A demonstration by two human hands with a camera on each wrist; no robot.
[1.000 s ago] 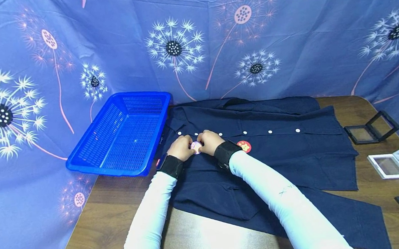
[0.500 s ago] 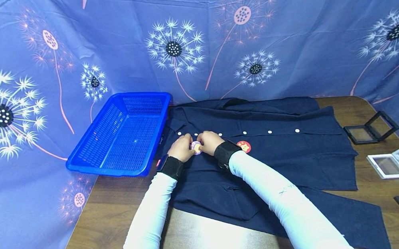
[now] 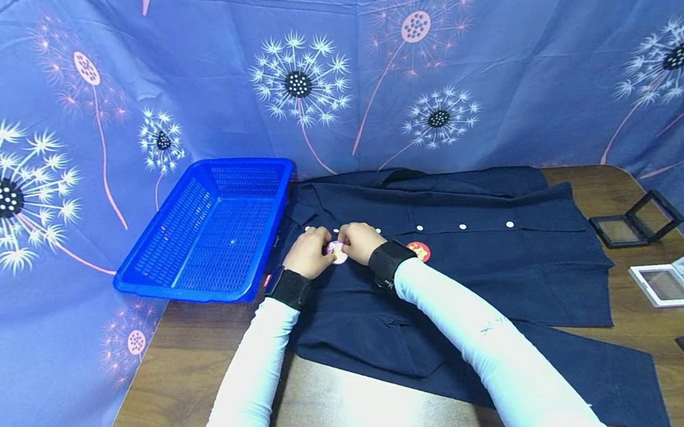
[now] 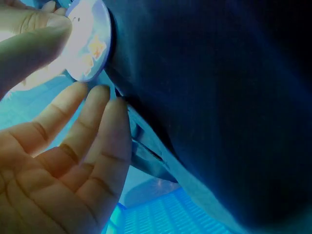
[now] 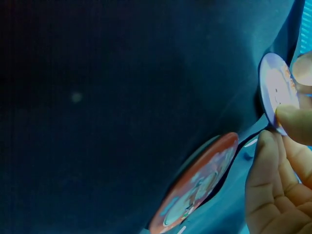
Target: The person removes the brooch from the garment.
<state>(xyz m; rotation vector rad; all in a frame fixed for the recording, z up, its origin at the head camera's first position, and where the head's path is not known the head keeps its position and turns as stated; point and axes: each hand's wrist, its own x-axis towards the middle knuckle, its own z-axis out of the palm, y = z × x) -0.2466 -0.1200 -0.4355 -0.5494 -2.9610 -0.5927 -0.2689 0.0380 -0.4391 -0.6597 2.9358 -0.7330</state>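
Note:
A round purple-and-white pin badge [image 3: 337, 252] lies against the chest of a dark navy buttoned shirt [image 3: 495, 267]. My left hand [image 3: 310, 252] pinches its left edge, and my right hand [image 3: 360, 243] holds the opposite edge. From the left wrist, a thumb is seen on the face of the badge [image 4: 90, 41], with other fingers below it by the cloth. In the right wrist view a thumb presses the same badge [image 5: 275, 87] near its lower edge. A red badge with a star figure [image 3: 420, 251] sits on the shirt just right of my right wrist. The badge's back is hidden.
At the left stands a blue plastic basket [image 3: 282, 209], touching the shirt's collar end. Along the table's right side stand two black frame-like cases [image 3: 623, 241] and a white one [image 3: 670, 283], opened out. A dandelion-print cloth [image 3: 353, 68] hangs behind the wooden table [image 3: 167, 388].
Both hands stay at the purple badge. The badge has tilted slightly between the fingers, and my left wrist has shifted a little to the left.

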